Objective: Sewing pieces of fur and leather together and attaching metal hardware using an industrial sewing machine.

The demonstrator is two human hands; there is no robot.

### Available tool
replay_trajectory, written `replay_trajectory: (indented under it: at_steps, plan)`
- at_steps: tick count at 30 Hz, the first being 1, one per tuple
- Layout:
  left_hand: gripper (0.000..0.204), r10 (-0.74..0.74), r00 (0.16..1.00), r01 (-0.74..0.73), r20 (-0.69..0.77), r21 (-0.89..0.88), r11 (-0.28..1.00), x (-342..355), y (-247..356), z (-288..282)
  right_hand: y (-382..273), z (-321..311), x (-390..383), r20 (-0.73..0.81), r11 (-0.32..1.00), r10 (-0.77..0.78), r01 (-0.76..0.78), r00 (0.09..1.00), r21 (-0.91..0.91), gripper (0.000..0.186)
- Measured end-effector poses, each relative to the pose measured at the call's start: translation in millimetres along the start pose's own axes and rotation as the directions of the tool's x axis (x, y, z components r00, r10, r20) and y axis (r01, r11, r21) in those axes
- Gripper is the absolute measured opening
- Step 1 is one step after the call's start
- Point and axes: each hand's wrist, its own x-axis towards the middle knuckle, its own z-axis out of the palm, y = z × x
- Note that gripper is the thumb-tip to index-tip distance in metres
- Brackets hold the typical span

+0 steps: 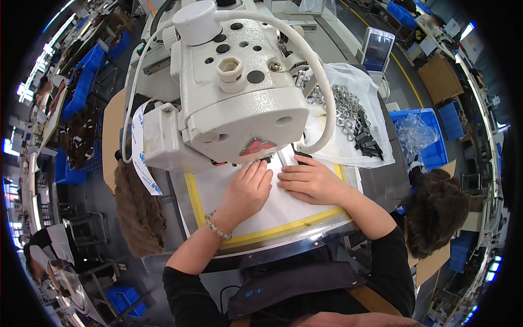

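A white industrial sewing machine (245, 114) stands over a white work sheet (218, 193) edged with yellow tape (272, 226). My left hand (248, 191) lies under the machine head, fingers extended together, tips at a small black piece (266, 161) by the needle area, which the head hides. Just right of it, my right hand (313, 182) rests with fingers stretched over the sheet, forefinger near another dark piece (302, 158). A short grey bar (281, 158) shows between the hands.
Metal rings and black pieces lie on a white bag (376, 125) at right, beside a screen (376, 49) and blue bin (427, 147). Brown furry pieces (139, 212) flank the table on both sides (438, 212). Co-workers (46, 250) sit at the surrounding workstations.
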Motion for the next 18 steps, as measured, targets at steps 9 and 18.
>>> replay_trajectory:
  at_steps: [9,18]
  plan:
    - [0.035,0.016,1.000,-0.016,0.003,0.011,1.000,0.0,1.3,0.9,0.2,-0.2,-0.1,-0.003,1.000,-0.003,0.003,1.000,-0.011,0.018]
    - [0.036,0.009,1.000,-0.009,0.015,0.008,1.000,-0.9,1.8,1.6,0.1,0.4,-0.8,0.001,1.000,-0.003,0.003,1.000,-0.017,0.018]
